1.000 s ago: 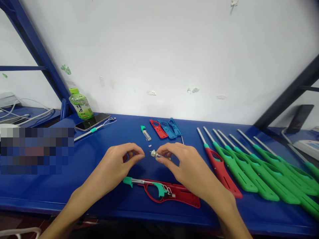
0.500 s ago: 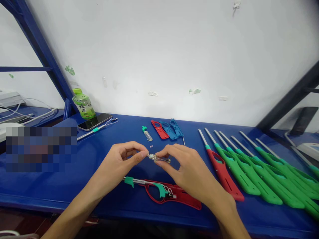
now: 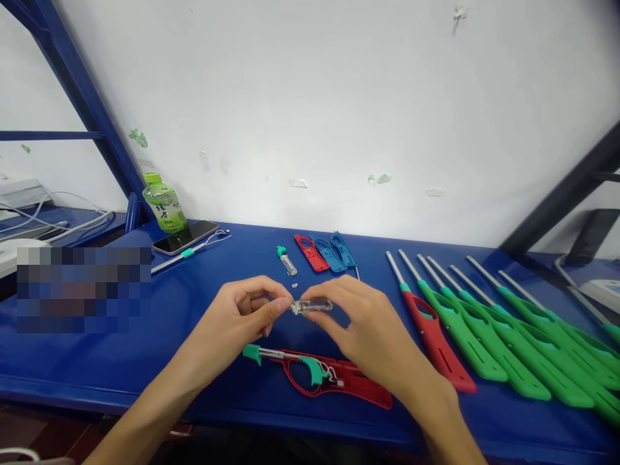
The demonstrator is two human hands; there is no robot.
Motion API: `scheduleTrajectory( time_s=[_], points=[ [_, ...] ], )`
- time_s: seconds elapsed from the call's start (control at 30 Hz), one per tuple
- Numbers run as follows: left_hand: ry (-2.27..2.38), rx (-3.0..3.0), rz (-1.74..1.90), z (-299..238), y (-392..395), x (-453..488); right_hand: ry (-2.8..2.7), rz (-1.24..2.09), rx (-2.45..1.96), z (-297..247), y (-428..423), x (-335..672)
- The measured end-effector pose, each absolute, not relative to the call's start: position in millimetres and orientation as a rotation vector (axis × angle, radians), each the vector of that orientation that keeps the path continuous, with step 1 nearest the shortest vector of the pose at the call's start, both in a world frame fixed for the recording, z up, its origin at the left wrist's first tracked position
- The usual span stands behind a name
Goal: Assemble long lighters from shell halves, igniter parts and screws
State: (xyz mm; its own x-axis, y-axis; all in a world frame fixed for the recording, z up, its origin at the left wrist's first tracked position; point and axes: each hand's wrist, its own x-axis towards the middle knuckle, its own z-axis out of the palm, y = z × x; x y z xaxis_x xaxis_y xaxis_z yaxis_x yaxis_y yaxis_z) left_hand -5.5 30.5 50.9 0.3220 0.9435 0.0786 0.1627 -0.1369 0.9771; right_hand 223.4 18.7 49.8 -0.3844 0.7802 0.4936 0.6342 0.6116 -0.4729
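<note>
Between my two hands, above the blue table, is a small clear lighter fuel tank (image 3: 314,305) lying nearly level. My right hand (image 3: 361,316) pinches its body between thumb and fingers. At its valve end, my left hand (image 3: 254,307) is closed in a pinch; whatever tiny part sits in the fingertips is hidden. Below the hands lies an opened red lighter shell (image 3: 356,384), with a metal tube, a green trigger (image 3: 314,371) and white wires set in it. Beyond the hands rests a second clear tank (image 3: 289,263) with a green top.
Red and blue shell halves (image 3: 329,252) lie near the wall. Several green lighters (image 3: 523,349) and a red one (image 3: 438,339) fill the right side. At the back left stand a green bottle (image 3: 165,203), a phone (image 3: 186,237) and a loose lighter tube (image 3: 174,259).
The tank has turned slightly in my right fingers, so more of its clear body shows. My left hand has shifted slightly right, still at the valve end.
</note>
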Motion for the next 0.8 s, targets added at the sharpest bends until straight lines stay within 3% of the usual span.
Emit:
scheduleTrajectory(
  time_s=[0.33, 0.8],
  points=[
    [1.038, 1.629, 1.083, 52, 27, -1, -2.17, 0.25, -1.043, 49, 21, 227],
    [0.892, 1.244, 1.122, 45, 25, 5, -2.31, -0.276, -0.918, 44, 18, 216]
  ],
)
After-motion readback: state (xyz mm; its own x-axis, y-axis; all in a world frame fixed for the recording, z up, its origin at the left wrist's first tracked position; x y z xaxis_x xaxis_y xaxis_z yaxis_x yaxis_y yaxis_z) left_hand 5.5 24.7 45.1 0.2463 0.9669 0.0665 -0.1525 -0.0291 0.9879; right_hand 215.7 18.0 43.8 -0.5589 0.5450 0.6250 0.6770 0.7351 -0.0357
